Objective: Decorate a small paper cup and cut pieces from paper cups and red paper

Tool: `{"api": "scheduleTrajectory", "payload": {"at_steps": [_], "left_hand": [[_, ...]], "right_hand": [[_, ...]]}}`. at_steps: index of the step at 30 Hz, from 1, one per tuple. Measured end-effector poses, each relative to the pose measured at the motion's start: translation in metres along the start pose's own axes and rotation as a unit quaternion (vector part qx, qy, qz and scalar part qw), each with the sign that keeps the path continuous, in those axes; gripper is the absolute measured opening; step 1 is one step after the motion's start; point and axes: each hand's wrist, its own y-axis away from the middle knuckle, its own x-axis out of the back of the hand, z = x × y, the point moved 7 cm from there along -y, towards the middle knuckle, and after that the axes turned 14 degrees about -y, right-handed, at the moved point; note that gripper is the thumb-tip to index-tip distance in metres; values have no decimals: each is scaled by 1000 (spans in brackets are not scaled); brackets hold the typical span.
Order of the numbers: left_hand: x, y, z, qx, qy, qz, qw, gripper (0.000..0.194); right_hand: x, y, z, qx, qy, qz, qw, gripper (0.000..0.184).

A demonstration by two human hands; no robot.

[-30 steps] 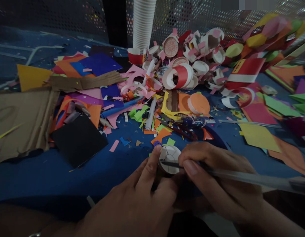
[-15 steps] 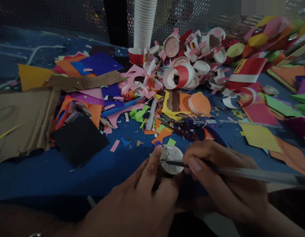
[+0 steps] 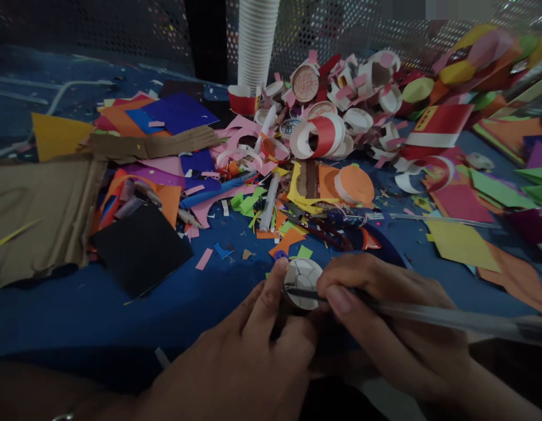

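Note:
My left hand (image 3: pixel 248 345) grips a small round white paper-cup bottom (image 3: pixel 308 270) near the table's front edge, its index finger at the rim and the thumb below. Dark curved lines are drawn on the white face. Between the thumb and fingers of my right hand (image 3: pixel 393 316) is a pen (image 3: pixel 432 314) with a clear barrel, its dark tip on the disc's face. A small purple button-like piece (image 3: pixel 280 255) lies just beyond my left fingertip. Scissors (image 3: pixel 318 228) with dark red handles rest behind the disc.
A pile of cut paper-cup pieces (image 3: pixel 317 135) lies at the back, beside a tall stack of white cups (image 3: pixel 256 47). Coloured paper scraps cover the middle. Brown cardboard (image 3: pixel 38 216) and a black square (image 3: pixel 141 251) lie left; yellow paper (image 3: pixel 463 242) lies right.
The pen tip and my right hand shifted slightly right across the disc, then back left. My left hand keeps its hold, and more dark lines show near the disc's left side.

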Motion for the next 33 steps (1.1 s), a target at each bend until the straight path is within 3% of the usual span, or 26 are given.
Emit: {"api": "scheduleTrajectory", "payload": {"at_steps": [33], "left_hand": [[-5,0,0,14,22,-13,1000,47]], "right_hand": [[6,3,3,-2,13,24,1000,17]]}}
